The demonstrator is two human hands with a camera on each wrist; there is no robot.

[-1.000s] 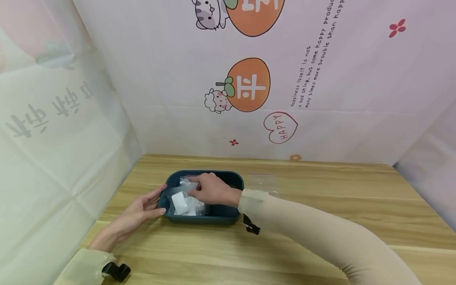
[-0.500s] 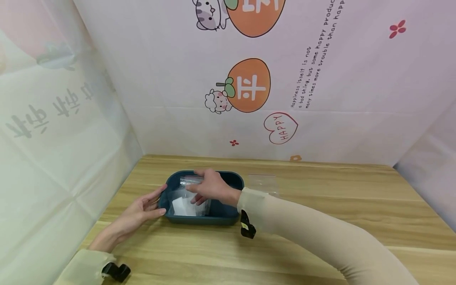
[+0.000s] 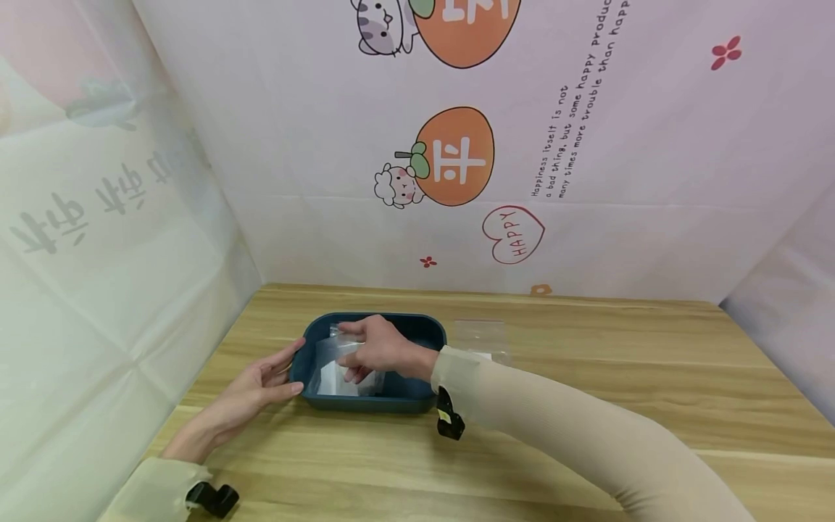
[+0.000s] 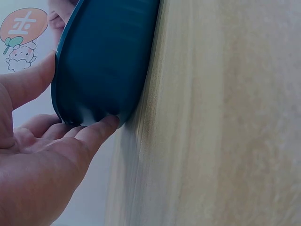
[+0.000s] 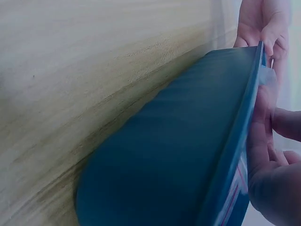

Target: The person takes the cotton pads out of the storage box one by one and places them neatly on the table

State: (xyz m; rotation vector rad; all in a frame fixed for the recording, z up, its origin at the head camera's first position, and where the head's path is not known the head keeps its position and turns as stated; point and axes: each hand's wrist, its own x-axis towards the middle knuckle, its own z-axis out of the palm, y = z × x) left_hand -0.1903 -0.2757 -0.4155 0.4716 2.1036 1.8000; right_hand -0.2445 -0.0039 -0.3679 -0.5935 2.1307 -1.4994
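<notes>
A dark blue-green plastic box [image 3: 407, 406] stands on the table, with clear zip bags inside it. My left hand [image 3: 251, 391] rests against its left end, fingers and thumb nearly straight along the corners. In the left wrist view, fingertips [image 4: 110, 121] touch the box's outer wall. Over the box's inside, my right hand [image 3: 385, 348] pinches a clear plastic zip bag [image 3: 331, 351] between thumb and fingers. White pieces [image 3: 335, 380] show through the plastic below. The right hand hides part of the bags.
Another clear zip bag [image 3: 480, 335] lies on the wooden table [image 3: 587, 355] right of the box, partly behind the right sleeve [image 3: 522, 391]. A printed cloth wall [image 3: 352, 239] rises behind the table. Another cloth [image 3: 111, 304] hangs at the left.
My right hand spread its fingers over the bags, then drew them in again, now holding a clear bag raised at the left. The left hand and the box stay where they were.
</notes>
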